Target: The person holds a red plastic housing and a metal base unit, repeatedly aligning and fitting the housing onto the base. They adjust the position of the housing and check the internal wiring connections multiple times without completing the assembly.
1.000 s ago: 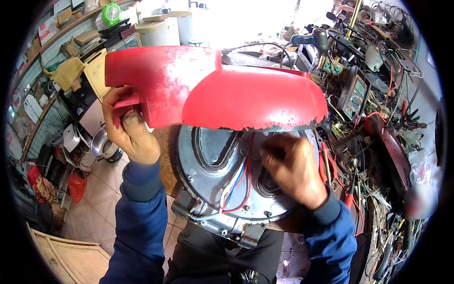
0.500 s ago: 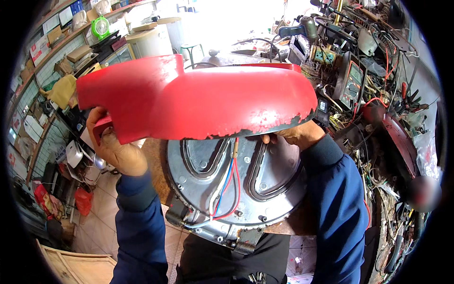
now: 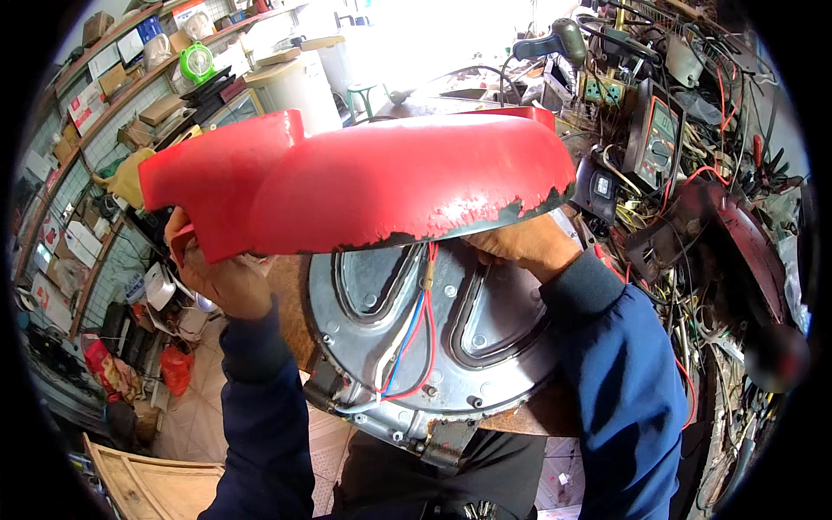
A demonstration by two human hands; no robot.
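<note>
A large red curved plastic cover (image 3: pixel 381 178), its paint chipped dark along the lower right edge, is held tilted above a round grey metal housing (image 3: pixel 446 334). My left hand (image 3: pixel 221 282) is closed round the cover's left end, the fingers partly behind it. Under the right edge, my right hand (image 3: pixel 529 247) has its fingers curled against the cover; their grip is partly hidden. Two looped channels are set in the housing. Red, blue and white wires (image 3: pixel 414 334) run down its middle from beneath the cover to a hinge fitting near my lap.
To the right, a heaped bench holds a multimeter (image 3: pixel 656 143), cables, pliers and a dark red curved shell (image 3: pixel 750 251). A heat gun-like tool (image 3: pixel 555 43) stands at the back. Shelves with boxes and a green fan (image 3: pixel 197 62) line the left wall. A wooden panel (image 3: pixel 152 481) is low left.
The red cover has tipped slightly and shifted a little, still held in both hands. My right hand has moved slightly left beneath it. The whole view has shifted slightly too.
</note>
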